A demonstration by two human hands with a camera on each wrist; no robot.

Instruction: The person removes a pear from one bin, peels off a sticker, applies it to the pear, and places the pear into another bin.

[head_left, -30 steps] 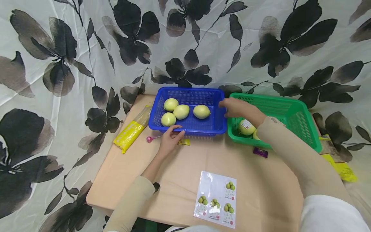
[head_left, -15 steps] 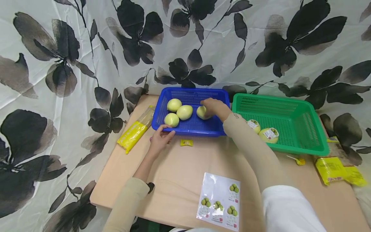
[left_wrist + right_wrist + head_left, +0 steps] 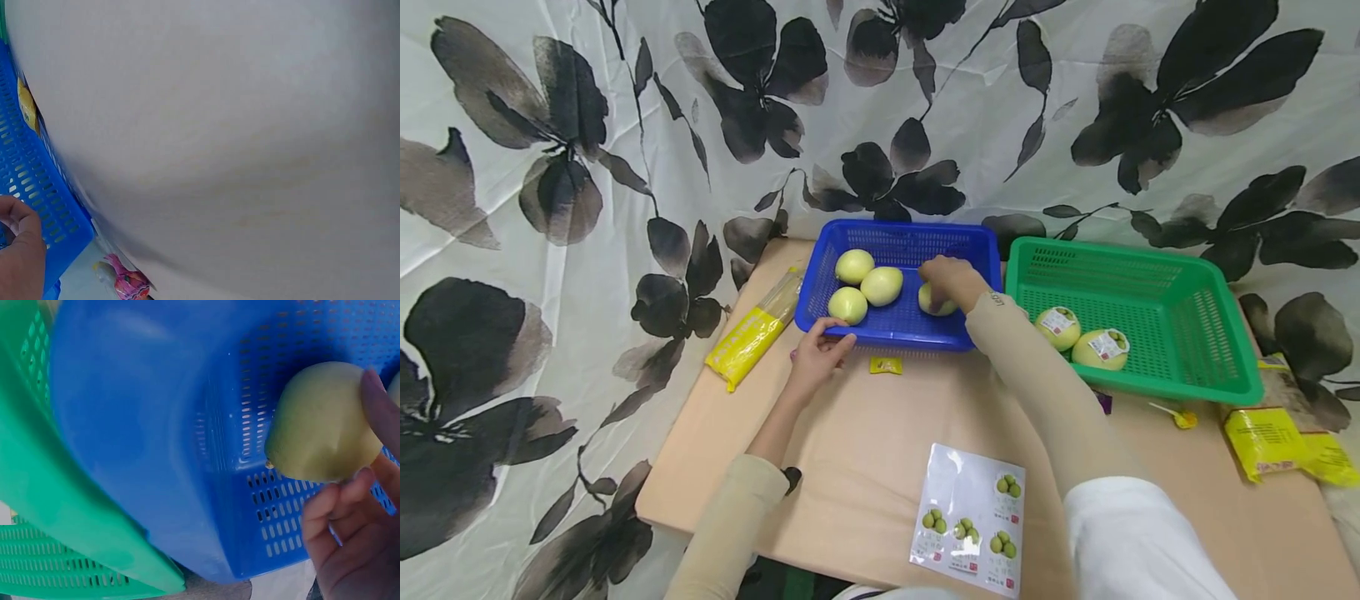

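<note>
A: What lies nearest to the person?
B: A printed sheet point(image 3: 967, 521), on the desk point(image 3: 850, 467). I take it as the clock's centre, with twelve pointing away from the person.
A: And a little farther?
B: At eleven o'clock is a small yellow packet point(image 3: 886, 366). Between ten and eleven, the left grip point(image 3: 816, 354), a bare hand, touches the near rim of the blue basket point(image 3: 910, 342). I cannot tell whether it pinches this rim or only rests there. At one o'clock, two labelled fruits point(image 3: 1102, 348) sit in the green basket point(image 3: 1206, 321).
A: Where is the fruit in work?
B: Just before twelve, inside the blue basket. The right grip point(image 3: 953, 279) is curled round this pale green fruit point(image 3: 322, 425), the thumb opposite the fingertips. Three other fruits point(image 3: 882, 286) lie apart, about nine o'clock from it.
A: How to hold it well?
B: In my judgement, press evenly and gently, because round skin can slip or bruise. Any lift should first go straight up, clear of the wall, while the left grip steadies the basket.
</note>
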